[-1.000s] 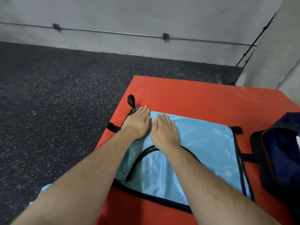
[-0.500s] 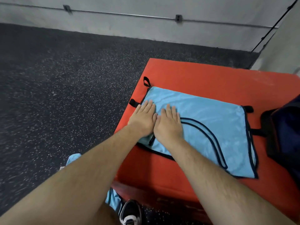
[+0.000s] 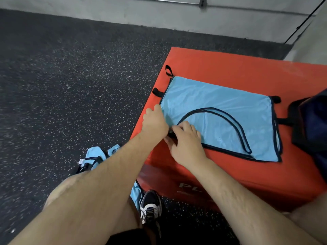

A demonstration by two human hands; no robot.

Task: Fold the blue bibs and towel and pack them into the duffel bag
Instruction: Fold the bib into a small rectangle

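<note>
a single wide-angle head view, looking forward and steeply down from close above the near left corner of the red box (image 3: 230, 68), speckled floor (image 3: 70, 76) left, wall (image 3: 141, 13) along the top.

1 bib (image 3: 221, 110) lies flat on the box (image 3: 230, 68). The bag (image 3: 311, 124) sits right of it. Other bibs (image 3: 93, 156) lie on the floor (image 3: 70, 85), left.

A gym: speckled rubber floor (image 3: 70, 82), red padded plyo box (image 3: 230, 68).
</note>
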